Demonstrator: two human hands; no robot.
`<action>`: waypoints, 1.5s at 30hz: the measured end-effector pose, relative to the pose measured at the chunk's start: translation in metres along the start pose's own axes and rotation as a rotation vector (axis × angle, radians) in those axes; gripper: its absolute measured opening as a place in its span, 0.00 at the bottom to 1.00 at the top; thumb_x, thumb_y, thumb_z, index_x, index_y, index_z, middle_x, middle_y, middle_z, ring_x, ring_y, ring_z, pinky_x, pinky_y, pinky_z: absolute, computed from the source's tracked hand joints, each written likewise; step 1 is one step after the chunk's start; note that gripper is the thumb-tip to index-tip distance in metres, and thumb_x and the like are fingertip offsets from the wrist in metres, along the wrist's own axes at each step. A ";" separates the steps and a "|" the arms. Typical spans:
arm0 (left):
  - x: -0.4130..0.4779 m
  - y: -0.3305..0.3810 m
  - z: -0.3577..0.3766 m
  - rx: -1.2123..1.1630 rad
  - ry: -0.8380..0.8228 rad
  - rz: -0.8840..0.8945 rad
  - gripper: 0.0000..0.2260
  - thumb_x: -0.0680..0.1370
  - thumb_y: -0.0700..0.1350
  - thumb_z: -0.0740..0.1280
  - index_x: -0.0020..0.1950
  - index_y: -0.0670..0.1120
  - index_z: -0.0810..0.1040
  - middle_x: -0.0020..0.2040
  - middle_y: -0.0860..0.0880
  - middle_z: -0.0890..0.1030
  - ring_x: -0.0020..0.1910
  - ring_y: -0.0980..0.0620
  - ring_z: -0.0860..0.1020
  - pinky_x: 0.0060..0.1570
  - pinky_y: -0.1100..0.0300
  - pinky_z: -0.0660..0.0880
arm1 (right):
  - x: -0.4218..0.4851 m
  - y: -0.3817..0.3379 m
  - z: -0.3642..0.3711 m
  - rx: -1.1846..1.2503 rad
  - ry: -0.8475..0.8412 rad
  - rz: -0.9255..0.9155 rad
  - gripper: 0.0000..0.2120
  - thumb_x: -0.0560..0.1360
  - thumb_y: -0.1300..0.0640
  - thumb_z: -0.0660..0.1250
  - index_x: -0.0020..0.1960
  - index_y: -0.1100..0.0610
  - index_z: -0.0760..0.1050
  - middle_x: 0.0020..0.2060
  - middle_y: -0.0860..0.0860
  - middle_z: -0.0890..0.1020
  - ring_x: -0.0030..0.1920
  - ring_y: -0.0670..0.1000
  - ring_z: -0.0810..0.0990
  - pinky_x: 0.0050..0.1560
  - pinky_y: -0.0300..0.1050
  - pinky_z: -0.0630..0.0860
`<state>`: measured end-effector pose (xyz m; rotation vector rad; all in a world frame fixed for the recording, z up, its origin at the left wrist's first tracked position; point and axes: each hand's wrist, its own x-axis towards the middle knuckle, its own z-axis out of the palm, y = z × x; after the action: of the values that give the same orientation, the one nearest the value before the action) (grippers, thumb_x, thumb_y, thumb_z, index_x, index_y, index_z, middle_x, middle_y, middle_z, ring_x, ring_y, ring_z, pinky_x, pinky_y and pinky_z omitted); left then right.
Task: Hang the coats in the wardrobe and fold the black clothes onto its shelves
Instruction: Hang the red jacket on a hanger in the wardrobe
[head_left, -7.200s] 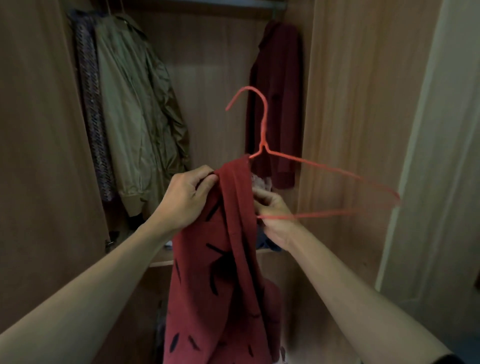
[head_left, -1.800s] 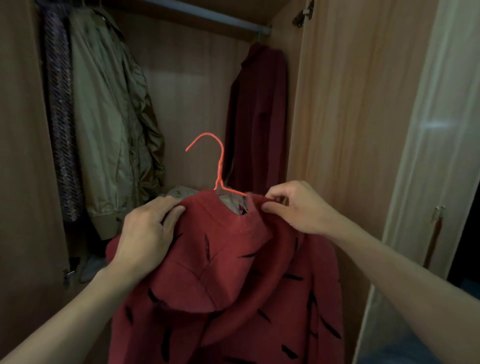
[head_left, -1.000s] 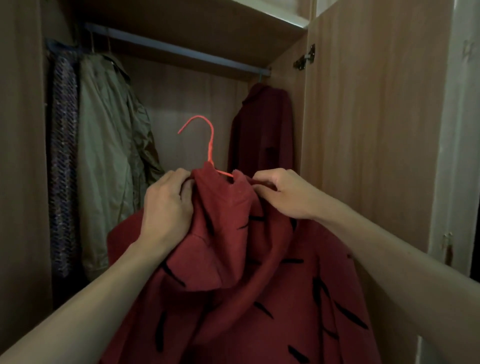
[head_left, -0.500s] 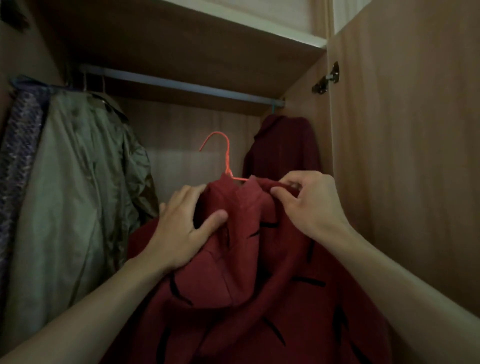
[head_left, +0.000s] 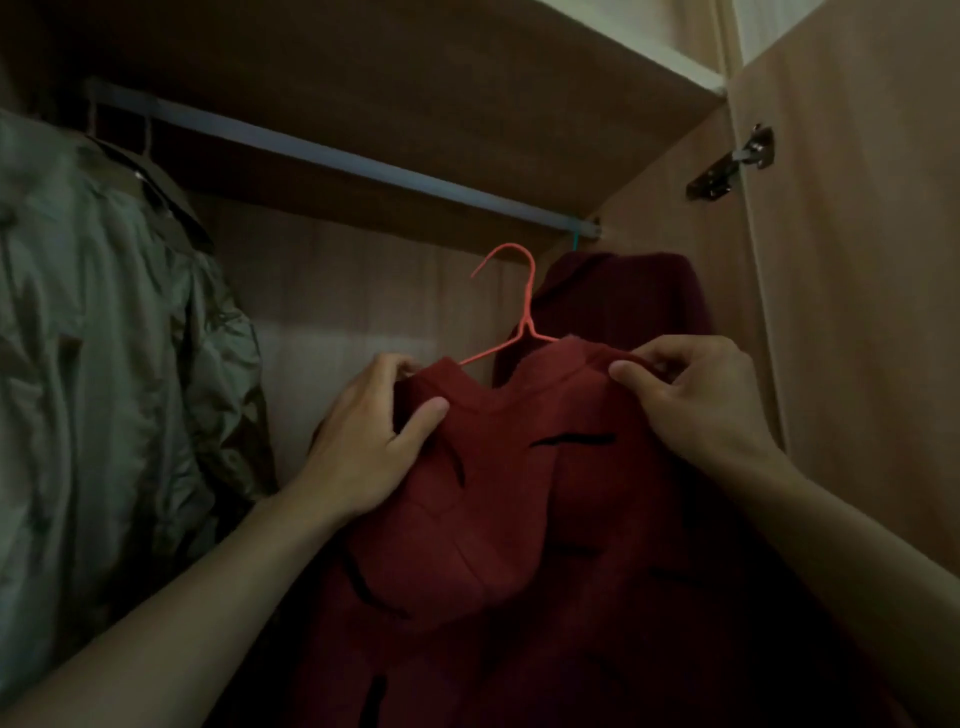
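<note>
In the wardrobe (head_left: 415, 78), an olive jacket (head_left: 104, 364) is hanging at left. The red hooded coat (head_left: 519, 493), seemingly soft, limp and apt to slide, is being gripped at both shoulders over its orange wire hanger (head_left: 525, 306) by the left hand (head_left: 363, 441) and right hand (head_left: 706, 400), below the rail (head_left: 337, 161) and beside a hanging maroon coat (head_left: 623, 301).

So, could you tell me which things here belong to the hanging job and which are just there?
Job: red coat with black marks, orange wire hanger, hanging rail, left hand, right hand.
Just there: olive jacket, dark red coat, door hinge.
</note>
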<state>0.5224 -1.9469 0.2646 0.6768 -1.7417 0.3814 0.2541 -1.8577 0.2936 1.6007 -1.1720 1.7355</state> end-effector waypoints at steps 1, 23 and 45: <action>0.007 -0.011 0.007 0.006 0.033 0.015 0.19 0.76 0.59 0.64 0.62 0.50 0.70 0.57 0.53 0.76 0.57 0.55 0.73 0.58 0.56 0.70 | 0.006 0.000 0.009 -0.010 0.006 0.000 0.04 0.72 0.53 0.74 0.38 0.49 0.83 0.30 0.42 0.82 0.31 0.39 0.78 0.30 0.27 0.68; 0.271 -0.100 0.138 0.169 0.510 0.229 0.08 0.78 0.46 0.66 0.54 0.45 0.82 0.47 0.46 0.76 0.49 0.47 0.73 0.38 0.54 0.69 | 0.206 0.049 0.104 -0.519 0.201 -0.290 0.05 0.75 0.53 0.68 0.46 0.54 0.80 0.41 0.52 0.82 0.42 0.53 0.80 0.43 0.49 0.79; 0.326 -0.107 0.290 -0.326 -0.021 -0.043 0.22 0.82 0.58 0.55 0.72 0.51 0.70 0.70 0.46 0.74 0.68 0.45 0.72 0.61 0.60 0.67 | 0.250 0.124 0.138 -0.912 -0.132 -0.139 0.10 0.80 0.60 0.59 0.57 0.62 0.75 0.53 0.58 0.79 0.46 0.57 0.78 0.41 0.44 0.69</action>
<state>0.3131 -2.2770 0.4861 0.4822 -1.7546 0.0573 0.1797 -2.0828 0.4945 1.1732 -1.5532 0.7900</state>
